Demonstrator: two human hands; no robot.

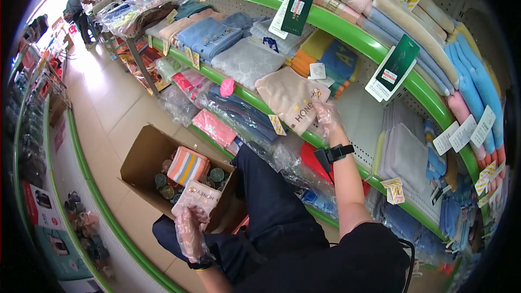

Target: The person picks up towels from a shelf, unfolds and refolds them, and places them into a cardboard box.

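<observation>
My left hand, in a clear plastic glove, is closed on a small folded white towel with HONEY lettering. It holds this towel over the near edge of an open cardboard box. Inside the box lie a striped orange, white and yellow towel and several clear round containers. My gloved right hand grips the right edge of a beige HONEY towel. That towel overhangs the front edge of the middle shelf.
Green-edged shelves curve along the right, stacked with folded towels and hanging tags. Bagged textiles fill the lower shelf. Another shelf rack runs along the left. A person stands far down the tiled aisle.
</observation>
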